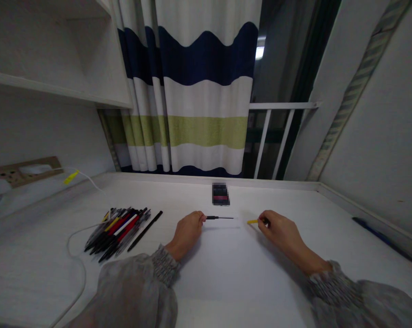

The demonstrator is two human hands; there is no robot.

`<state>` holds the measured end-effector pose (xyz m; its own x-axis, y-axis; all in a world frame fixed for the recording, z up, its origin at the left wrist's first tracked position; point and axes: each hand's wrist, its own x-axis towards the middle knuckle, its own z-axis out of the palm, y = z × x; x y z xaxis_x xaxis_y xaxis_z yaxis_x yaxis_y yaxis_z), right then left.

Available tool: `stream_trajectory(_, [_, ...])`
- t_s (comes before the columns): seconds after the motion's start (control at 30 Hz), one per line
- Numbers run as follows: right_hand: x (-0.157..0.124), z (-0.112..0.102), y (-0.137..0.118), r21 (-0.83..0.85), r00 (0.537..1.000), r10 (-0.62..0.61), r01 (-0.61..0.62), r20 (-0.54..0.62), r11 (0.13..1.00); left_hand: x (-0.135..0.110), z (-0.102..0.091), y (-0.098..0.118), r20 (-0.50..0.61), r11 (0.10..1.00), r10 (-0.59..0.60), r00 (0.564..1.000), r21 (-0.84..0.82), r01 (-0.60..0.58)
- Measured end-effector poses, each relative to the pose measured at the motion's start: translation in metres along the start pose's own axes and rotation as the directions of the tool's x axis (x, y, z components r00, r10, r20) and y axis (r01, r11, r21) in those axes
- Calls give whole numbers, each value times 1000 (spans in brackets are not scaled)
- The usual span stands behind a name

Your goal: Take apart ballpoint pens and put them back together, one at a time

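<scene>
My left hand (188, 231) is closed in a pinch on a dark pen part (211, 217), with a thin refill sticking out of it to the right. Across a small gap, my right hand (281, 228) is closed round a short yellow pen piece (252, 222), whose end points left toward the refill. Part of the yellow piece is hidden by my fingers. Both hands are just above the white desk. To the left of my left hand lies a single black pen (144, 231), beside a heap of pens (119, 232) in black, red, yellow, white and clear.
A small pixelated dark item (221, 194) lies near the desk's back edge. At the far right is a long dark blue strip-like object (385, 240). A white cable (76, 259) runs along the left from a wall socket strip (38, 171). A striped curtain (206, 132) hangs behind the desk.
</scene>
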<state>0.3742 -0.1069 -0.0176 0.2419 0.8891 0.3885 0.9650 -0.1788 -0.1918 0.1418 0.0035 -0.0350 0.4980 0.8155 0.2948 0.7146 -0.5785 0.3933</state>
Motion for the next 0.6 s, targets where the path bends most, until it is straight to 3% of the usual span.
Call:
stream_trajectory(0.17, [-4, -4, -10, -130, 943, 125, -89, 307, 988, -1, 0, 1, 12, 1000, 14, 1000, -24, -14])
stream_trajectory(0.3, [-7, 0, -13, -114, 905, 117, -76, 409, 991, -2, 1, 1, 4, 996, 70, 998, -63, -69])
stream_trajectory(0.43, [-7, 4, -8, -50, 951, 47, -33, 306, 998, -2, 2, 1, -11, 986, 133, 991, -99, -134])
stream_trajectory(0.5, [-6, 6, -6, 59, 979, -81, 71, 187, 996, -2, 3, 0, -16, 982, 155, 988, -109, -156])
stream_trajectory(0.6, [-7, 10, -6, 191, 970, -240, 227, 48, 955, -2, 4, -1, -22, 977, 169, 985, -126, -170])
